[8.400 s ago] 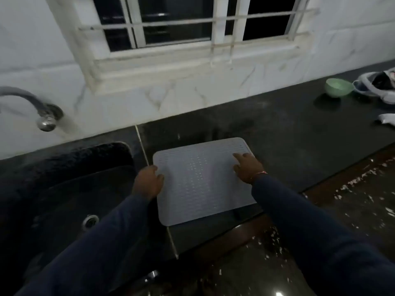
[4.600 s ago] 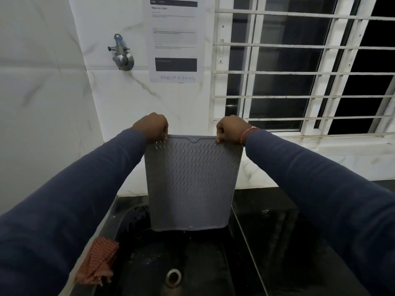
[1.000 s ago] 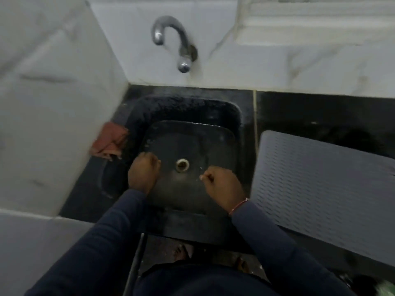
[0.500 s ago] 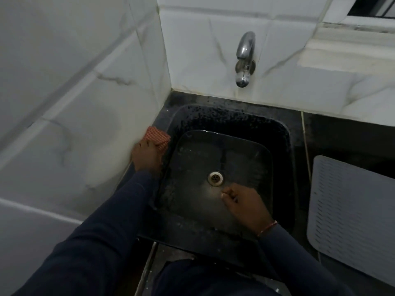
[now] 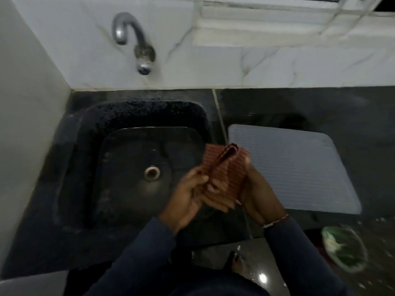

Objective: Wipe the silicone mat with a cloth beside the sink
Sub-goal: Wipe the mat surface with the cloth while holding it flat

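The grey silicone mat [image 5: 299, 167] lies flat on the dark counter just right of the black sink [image 5: 136, 167]. A reddish checked cloth [image 5: 224, 167] is held up over the sink's right edge, between both hands. My left hand [image 5: 190, 195] grips its lower left part, and my right hand [image 5: 254, 193] holds its right side from behind. The cloth is partly folded, with a rolled fold at its top. It hangs left of the mat and does not touch it.
A curved metal tap [image 5: 132, 41] sticks out of the marble wall above the sink. A white wall closes in the left side. A green bag or bowl [image 5: 344, 248] sits low on the floor at the right. My bare foot [image 5: 237, 263] shows below the counter edge.
My left hand has picked the cloth up from the sink's left rim and carried it right. My right hand has risen from the basin and joined it on the cloth.
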Action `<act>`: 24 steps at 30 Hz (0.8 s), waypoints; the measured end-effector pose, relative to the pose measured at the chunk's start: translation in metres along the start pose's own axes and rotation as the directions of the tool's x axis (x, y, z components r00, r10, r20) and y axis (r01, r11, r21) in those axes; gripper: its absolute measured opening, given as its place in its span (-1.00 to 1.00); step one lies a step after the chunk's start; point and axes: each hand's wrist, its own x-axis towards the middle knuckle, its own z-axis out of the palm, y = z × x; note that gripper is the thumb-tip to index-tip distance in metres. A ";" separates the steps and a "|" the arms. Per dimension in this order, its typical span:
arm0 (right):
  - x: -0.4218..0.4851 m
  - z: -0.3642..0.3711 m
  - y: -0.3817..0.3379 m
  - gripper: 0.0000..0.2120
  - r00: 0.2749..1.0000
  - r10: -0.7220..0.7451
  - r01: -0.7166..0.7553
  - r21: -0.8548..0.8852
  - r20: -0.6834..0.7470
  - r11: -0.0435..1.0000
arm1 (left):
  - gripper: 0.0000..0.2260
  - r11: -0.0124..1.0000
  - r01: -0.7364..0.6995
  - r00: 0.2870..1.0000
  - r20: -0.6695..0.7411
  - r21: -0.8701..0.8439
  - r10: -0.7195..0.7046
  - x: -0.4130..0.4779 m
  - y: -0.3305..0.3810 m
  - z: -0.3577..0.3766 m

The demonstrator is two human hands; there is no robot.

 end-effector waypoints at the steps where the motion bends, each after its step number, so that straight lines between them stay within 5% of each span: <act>1: -0.005 -0.023 -0.004 -0.67 0.997 -0.044 0.035 -0.144 -0.066 0.989 | -0.75 0.993 0.108 0.994 0.024 -0.038 -0.107 0.004 -0.022 0.015; 3: -0.016 -0.078 -0.007 -0.83 0.956 -0.203 0.030 -0.622 -0.210 0.783 | -0.75 0.967 0.255 0.967 0.008 0.023 -0.256 0.016 -0.065 0.040; 5: -0.023 -0.122 -0.006 -0.86 0.937 -0.230 -0.066 -0.781 -0.263 0.621 | -0.77 0.912 0.278 0.958 -0.019 0.302 -0.286 0.023 -0.100 0.059; 11: -0.019 -0.197 -0.026 -0.76 0.876 -0.311 -0.017 -0.668 -0.369 0.744 | -0.96 0.832 0.075 0.994 -0.103 0.550 -0.021 0.054 -0.147 0.123; 12: -0.012 -0.210 -0.023 -0.72 0.879 -0.281 -0.087 -0.710 -0.385 0.699 | -0.95 0.726 0.067 0.991 -0.130 0.684 0.031 0.066 -0.154 0.122; 14: -0.002 -0.233 -0.010 -0.70 0.884 -0.260 -0.189 -0.805 -0.389 0.563 | -0.94 0.303 0.026 0.964 -0.104 0.952 0.243 0.085 -0.163 0.105; 16: 0.001 -0.246 0.001 -0.61 0.896 -0.309 -0.136 -0.858 -0.319 0.495 | -0.90 0.032 -0.072 0.887 0.050 0.997 0.458 0.102 -0.165 0.096; 18: 0.000 -0.242 0.008 -0.52 0.904 -0.323 -0.130 -0.902 -0.279 0.412 | -0.82 -0.087 -0.184 0.828 0.202 0.979 0.522 0.119 -0.163 0.092; 20: 0.001 -0.231 0.017 -0.41 0.912 -0.346 -0.138 -0.958 -0.222 0.251 | -0.71 -0.150 -0.213 0.847 0.260 0.965 0.463 0.135 -0.163 0.088; 24: 0.004 -0.207 0.026 -0.31 0.941 -0.315 -0.127 -0.992 -0.121 0.001 | -0.51 -0.069 -0.139 0.919 0.155 0.988 0.362 0.140 -0.169 0.082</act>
